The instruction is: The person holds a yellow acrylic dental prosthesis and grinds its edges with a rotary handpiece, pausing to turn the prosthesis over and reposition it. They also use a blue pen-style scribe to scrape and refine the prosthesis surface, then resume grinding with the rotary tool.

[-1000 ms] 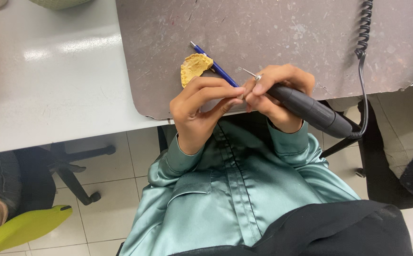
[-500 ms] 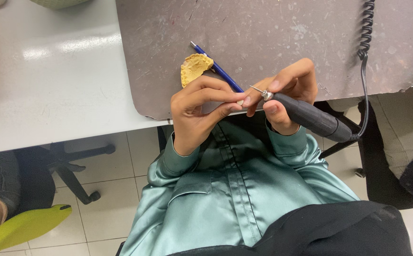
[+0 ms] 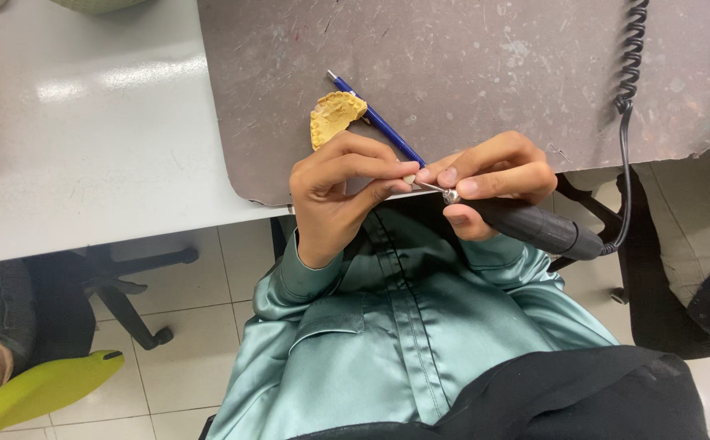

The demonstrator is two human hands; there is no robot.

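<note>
With my left hand [image 3: 334, 191] pinching a tiny workpiece [image 3: 408, 178] at the mat's [image 3: 534, 90] six o'clock edge, and my right hand [image 3: 489, 175] gripping the black rotary handpiece [image 3: 534, 226], I'd brace fingers together and touch the bur lightly.

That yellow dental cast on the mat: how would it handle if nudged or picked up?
The cast looks like rigid stone, so probably stiff and brittle if dropped. It lies flat on the mat, so unlikely to roll. It touches the blue pen, which might roll.
</note>
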